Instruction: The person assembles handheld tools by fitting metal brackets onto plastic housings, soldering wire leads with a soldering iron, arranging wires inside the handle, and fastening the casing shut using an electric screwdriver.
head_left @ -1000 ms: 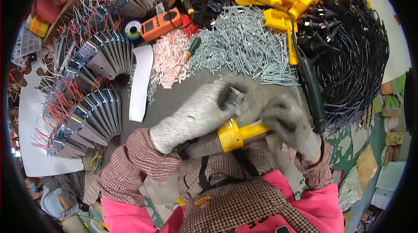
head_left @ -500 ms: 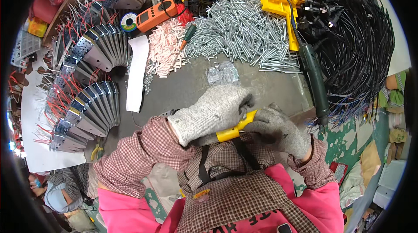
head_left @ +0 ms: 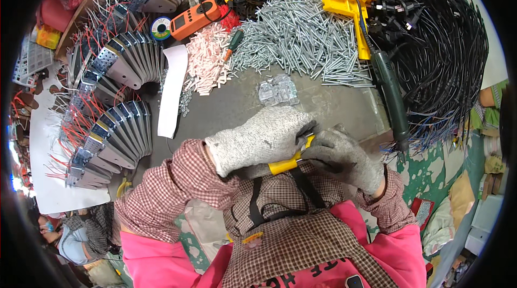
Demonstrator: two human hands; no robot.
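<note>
Head view: yellow plastic part (head_left: 284,165) now sits low at the bench's near edge, right against the person's apron (head_left: 301,234), clamped between both gloved hands. Half a second ago more of it showed between the gloves; a second ago it was a broader yellow band further up on the grey bench top. So the hands have pulled it in toward the body and closed over it. Left hand (head_left: 261,140) is curled over the top, fingers wrapped down on the part. Right hand (head_left: 339,156) meets it from the other side, fingertips pinching the end by a small dark bit; exact grip is hidden by the gloves. Reads as close fitting work on the part, mid-step.

Just beyond the hands, a small clear plastic piece (head_left: 277,90) lies alone on the bench (head_left: 226,110). Further out: heap of grey screws (head_left: 301,35), pink clips (head_left: 207,59), white paper strip (head_left: 173,91), orange meter (head_left: 195,18), green-handled power tool (head_left: 390,94), black cables (head_left: 441,56), fanned metal brackets (head_left: 116,126) on the left.
</note>
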